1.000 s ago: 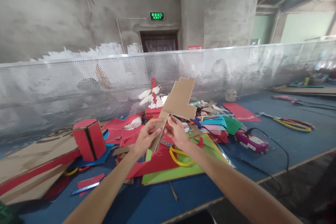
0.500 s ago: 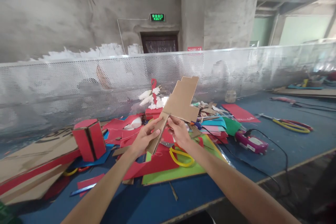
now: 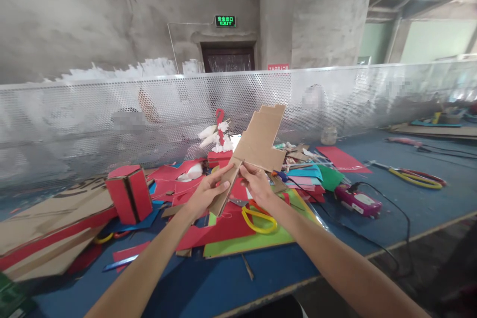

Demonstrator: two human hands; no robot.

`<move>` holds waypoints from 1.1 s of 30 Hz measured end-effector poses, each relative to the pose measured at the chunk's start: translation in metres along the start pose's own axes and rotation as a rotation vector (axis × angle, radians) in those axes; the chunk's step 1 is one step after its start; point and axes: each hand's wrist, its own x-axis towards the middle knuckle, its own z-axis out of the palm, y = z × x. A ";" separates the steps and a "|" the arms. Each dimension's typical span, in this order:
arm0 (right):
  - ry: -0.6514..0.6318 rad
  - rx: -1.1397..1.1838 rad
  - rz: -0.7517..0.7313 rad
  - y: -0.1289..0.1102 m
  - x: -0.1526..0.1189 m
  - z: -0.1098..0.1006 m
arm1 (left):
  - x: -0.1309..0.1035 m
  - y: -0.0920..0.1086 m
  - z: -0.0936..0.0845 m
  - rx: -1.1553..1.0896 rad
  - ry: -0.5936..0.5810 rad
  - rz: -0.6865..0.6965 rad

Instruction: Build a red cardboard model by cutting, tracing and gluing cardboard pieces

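Note:
A brown cardboard piece (image 3: 261, 139) with stepped edges is held up over the cluttered table, tilted to the upper right. Its narrow lower end looks folded or doubled. My left hand (image 3: 208, 189) is closed on that lower strip, thumb on the near side. My right hand (image 3: 255, 181) pinches the piece near the fold, its fingertips partly hidden. Below the hands lie scissors with yellow handles (image 3: 261, 226), red paper (image 3: 227, 231) and a lime green sheet (image 3: 242, 248). Behind the cardboard stands a red form with white flowers (image 3: 219, 134).
A red box (image 3: 129, 194) stands at left beside large cardboard sheets (image 3: 44, 243). To the right are a purple device (image 3: 359, 201) with a black cable and another pair of scissors (image 3: 413, 176). A perforated metal screen (image 3: 167, 104) runs along the back.
The view has shifted slightly, so the scene sits a little further right. Both hands keep their hold on the cardboard, with almost no change in its angle.

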 end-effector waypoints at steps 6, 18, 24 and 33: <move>0.041 -0.019 0.008 -0.003 -0.004 0.007 | 0.009 -0.013 -0.005 0.109 -0.021 0.113; 0.231 -0.033 -0.027 -0.011 0.018 -0.013 | 0.006 -0.017 -0.008 0.100 -0.145 0.001; 0.258 -0.019 -0.051 -0.014 0.022 -0.018 | 0.004 -0.013 -0.010 0.038 -0.172 -0.008; 0.244 -0.002 -0.066 -0.016 0.022 -0.015 | 0.007 -0.019 -0.012 0.088 -0.179 0.041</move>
